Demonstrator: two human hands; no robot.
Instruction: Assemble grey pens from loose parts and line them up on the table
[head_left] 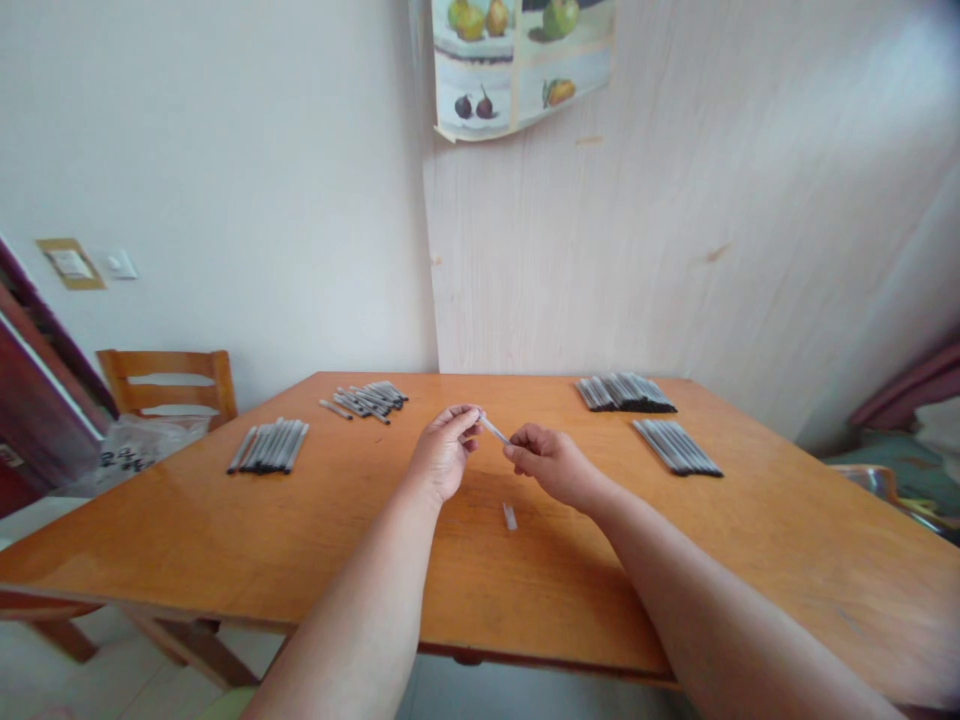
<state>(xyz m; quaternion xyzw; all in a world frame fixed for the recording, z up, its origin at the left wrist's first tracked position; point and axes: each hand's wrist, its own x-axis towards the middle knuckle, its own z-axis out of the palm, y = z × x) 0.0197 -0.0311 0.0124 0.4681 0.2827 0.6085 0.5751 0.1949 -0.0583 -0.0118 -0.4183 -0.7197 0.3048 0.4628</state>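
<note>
Above the middle of the table, a slim whitish pen (494, 430) slants between my two hands. My left hand (448, 450) pinches its upper left end with thumb and fingertips. The lower right end is gripped by my right hand (553, 462), whose fingers are curled and cover that tip. On the wood just below lies a small pale, see-through piece (510, 516), touched by neither hand; its exact kind is too small to tell.
Pens with dark ends lie in groups on the wooden table (337, 560): a row at left (268, 446), a loose pile (367, 400) behind it, a heap at back right (625, 392) and a row at right (677, 447). A wooden chair (169, 365) stands left; a wall is behind.
</note>
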